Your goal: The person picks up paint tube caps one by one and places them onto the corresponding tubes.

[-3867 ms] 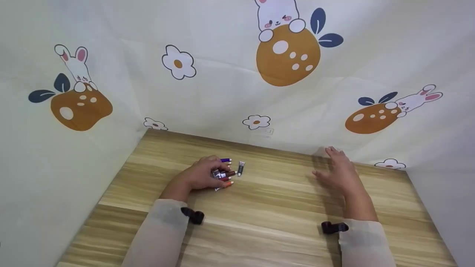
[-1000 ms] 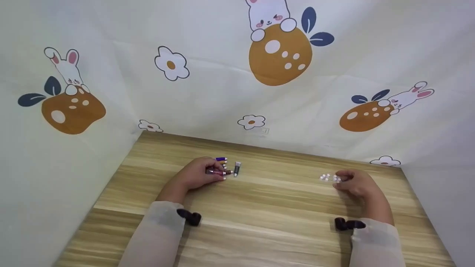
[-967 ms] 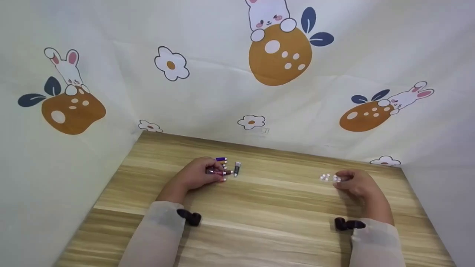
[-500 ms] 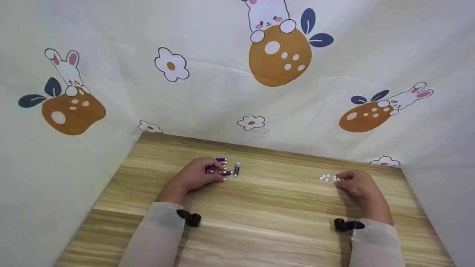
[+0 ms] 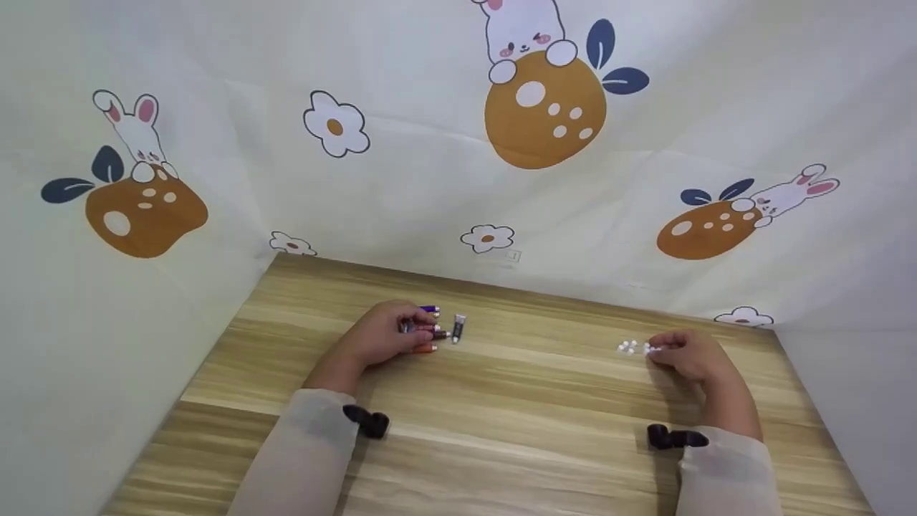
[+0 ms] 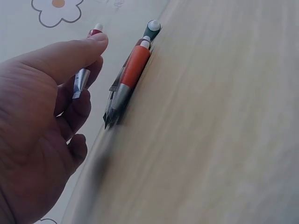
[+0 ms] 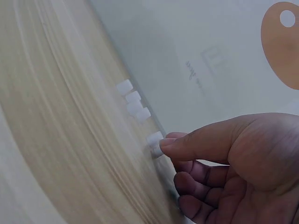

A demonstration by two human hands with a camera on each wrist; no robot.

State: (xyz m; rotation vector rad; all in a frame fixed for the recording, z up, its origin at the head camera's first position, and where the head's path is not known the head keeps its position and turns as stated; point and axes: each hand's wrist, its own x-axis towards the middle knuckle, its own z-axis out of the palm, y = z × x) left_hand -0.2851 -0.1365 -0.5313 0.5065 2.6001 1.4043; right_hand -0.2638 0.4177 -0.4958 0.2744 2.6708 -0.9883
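Note:
My left hand [image 5: 387, 333] is over a group of small paint tubes at the table's middle left. Its thumb and fingers pinch a red paint tube [image 6: 81, 83], held above the others in the left wrist view. Below the hand lie an orange tube [image 6: 134, 67], a brown tube [image 5: 440, 335] and a purple tube [image 5: 430, 309], partly hidden by it. On the right, the thumb and forefinger of my right hand [image 5: 688, 356] pinch at a small white cylinder [image 7: 154, 138]. Several more white cylinders [image 7: 135, 107] lie just beyond the fingertips.
A dark green tube [image 5: 458, 328] lies apart, right of the group. The wood-grain table [image 5: 537, 416] meets a pale cloth wall [image 5: 415, 186] printed with rabbits and flowers, close behind both hands. Black wrist cameras [image 5: 376, 424] sit on both sleeves.
Since the earliest frame, my right hand has come down and right, and white cylinders have appeared there. My left hand has lifted the red tube, and the orange one shows more.

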